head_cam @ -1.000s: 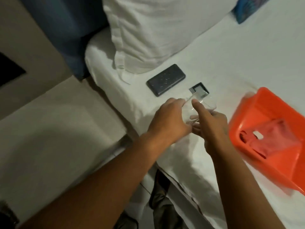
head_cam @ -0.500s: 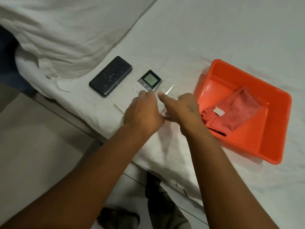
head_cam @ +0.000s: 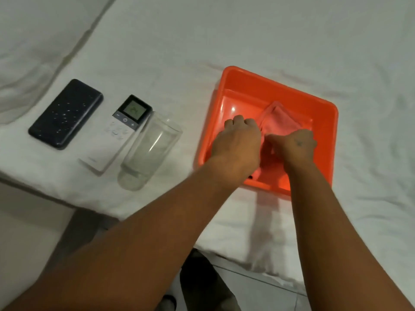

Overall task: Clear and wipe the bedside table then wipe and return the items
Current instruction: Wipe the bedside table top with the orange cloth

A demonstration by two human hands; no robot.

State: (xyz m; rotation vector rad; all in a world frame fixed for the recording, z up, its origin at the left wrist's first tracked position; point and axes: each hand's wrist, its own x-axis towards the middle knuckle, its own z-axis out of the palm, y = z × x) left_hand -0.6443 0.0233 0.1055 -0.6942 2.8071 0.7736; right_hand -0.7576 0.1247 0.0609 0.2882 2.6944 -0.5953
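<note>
Power bank [head_cam: 66, 113], remote [head_cam: 119, 133] and glass [head_cam: 149, 151] lie cleared along the bed's [head_cam: 269, 37] edge; left hand [head_cam: 238, 144] and right hand [head_cam: 294, 145] both grip the pink cloth [head_cam: 280, 122] in the orange basin [head_cam: 323, 108]. Wiping seems not yet begun.

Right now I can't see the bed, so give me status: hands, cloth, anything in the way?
Left hand and right hand both gripping pink cloth inside orange tub. Nothing in the way.

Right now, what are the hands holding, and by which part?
Both hands are in the orange basin, gripping the pink cloth: the left hand at its left edge, the right hand at its near edge.
</note>
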